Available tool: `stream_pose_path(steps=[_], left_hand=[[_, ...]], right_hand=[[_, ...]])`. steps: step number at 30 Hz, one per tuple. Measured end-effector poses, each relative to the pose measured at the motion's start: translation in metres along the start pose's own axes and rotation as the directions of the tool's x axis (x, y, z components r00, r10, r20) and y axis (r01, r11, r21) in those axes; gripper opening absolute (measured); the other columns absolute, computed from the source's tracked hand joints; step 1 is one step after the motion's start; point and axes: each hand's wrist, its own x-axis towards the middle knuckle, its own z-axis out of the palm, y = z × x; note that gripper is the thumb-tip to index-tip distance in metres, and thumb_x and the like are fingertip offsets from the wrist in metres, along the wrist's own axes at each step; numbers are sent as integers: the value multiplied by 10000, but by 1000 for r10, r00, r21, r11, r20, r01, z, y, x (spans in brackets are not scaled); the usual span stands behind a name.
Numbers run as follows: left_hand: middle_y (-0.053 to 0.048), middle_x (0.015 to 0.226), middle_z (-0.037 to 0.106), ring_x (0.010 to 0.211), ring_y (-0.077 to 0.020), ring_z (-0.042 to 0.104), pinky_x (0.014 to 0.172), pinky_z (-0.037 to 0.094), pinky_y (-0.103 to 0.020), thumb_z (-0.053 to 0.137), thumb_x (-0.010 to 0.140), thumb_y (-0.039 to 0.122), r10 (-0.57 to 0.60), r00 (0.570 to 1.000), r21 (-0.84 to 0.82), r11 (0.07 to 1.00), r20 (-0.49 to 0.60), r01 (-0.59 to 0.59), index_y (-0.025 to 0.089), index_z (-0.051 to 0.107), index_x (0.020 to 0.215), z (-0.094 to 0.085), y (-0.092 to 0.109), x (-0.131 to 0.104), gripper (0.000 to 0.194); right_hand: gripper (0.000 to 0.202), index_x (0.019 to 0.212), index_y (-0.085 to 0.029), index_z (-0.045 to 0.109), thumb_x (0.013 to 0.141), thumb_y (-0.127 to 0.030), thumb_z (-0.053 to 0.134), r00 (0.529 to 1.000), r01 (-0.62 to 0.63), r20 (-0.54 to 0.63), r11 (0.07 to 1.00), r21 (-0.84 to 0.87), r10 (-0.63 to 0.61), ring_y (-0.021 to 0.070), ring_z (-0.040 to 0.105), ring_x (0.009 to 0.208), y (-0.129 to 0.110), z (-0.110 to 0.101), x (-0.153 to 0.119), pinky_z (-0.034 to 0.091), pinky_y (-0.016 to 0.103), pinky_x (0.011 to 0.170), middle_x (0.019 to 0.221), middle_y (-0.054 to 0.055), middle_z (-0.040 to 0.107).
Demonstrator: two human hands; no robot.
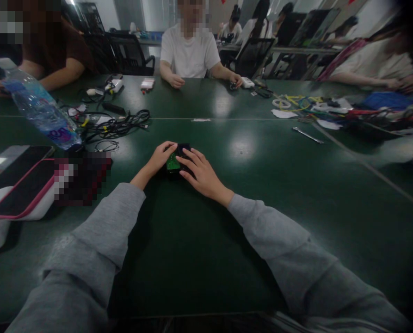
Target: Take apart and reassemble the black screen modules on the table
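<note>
One green-and-black device point(173, 163) lies on the tabletop point(195, 259), under the fanned, unclenched right hand point(202, 175) and beside the half-curled left hand point(158, 158), its grip unclear; uneven pressing could skid it.

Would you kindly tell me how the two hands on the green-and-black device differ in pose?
The left hand is at the left side of the device; the right hand reaches over its black right part. The left hand is curled in, while the right hand is splayed out. Both appear to touch the device and emerge from grey sleeves.
</note>
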Motion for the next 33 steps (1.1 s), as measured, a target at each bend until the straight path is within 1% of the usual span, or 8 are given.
stream_pose_path(steps=[9,11,15,17,21,26,29,33], left_hand=[[-40,1022,685,1004,-198,617,954,462,-357,567,887,426,-9,1000,-5,1000,0,9,188,672,972,0,2,-1,273],[-40,1016,688,997,-197,622,945,468,-357,571,888,423,-19,1000,-16,1000,2,19,189,671,974,0,2,-2,268],[-58,1033,697,994,-200,634,927,478,-360,569,897,420,-50,998,-61,997,24,51,180,671,1003,0,6,-4,281],[-72,1040,700,984,-201,642,908,488,-363,564,905,430,-64,997,-97,993,47,68,172,665,1034,0,8,-4,305],[-92,1050,704,967,-193,650,878,501,-353,563,910,444,-90,993,-143,985,78,100,164,655,1060,1,6,-5,331],[-90,1032,714,947,-187,650,873,501,-348,571,903,453,-72,995,-131,988,65,80,167,665,1042,1,1,-2,331],[-91,1029,717,942,-185,652,872,500,-349,570,903,453,-60,996,-124,990,61,67,168,667,1040,1,-1,-1,331],[-93,1025,719,942,-187,655,878,500,-358,572,904,453,-50,997,-124,991,64,57,166,668,1042,1,-1,-1,333]], right_hand=[[490,1455,-292,408,1021,-519,377,1000,-11,26,998,-68,12,277,206,1463,2,-2,0,357,519,1130,1573,34,312],[487,1431,-293,429,1009,-535,398,999,-17,28,998,-68,18,310,275,1430,4,-4,1,380,538,1102,1560,46,332],[472,1361,-280,478,987,-564,432,997,-78,15,997,-27,78,326,522,1219,8,-9,0,499,524,949,1519,83,372],[430,1319,-272,503,982,-536,464,993,-119,-22,992,-31,118,325,547,1183,14,-11,0,516,517,916,1489,91,401],[345,1283,-242,531,961,-364,513,963,-238,-147,968,-83,224,335,528,1211,39,-14,-3,495,538,956,1433,106,448],[518,1428,-146,427,923,-241,484,887,-397,-304,910,-115,349,315,427,1347,88,-19,-10,392,520,1108,1496,145,399],[580,1456,-74,398,910,-244,496,859,-452,-327,884,-118,395,303,372,1397,110,-22,-14,348,482,1156,1525,173,364],[621,1469,-58,392,905,-279,530,859,-462,-306,879,-115,411,310,381,1396,118,-24,-16,364,469,1153,1547,175,334]])
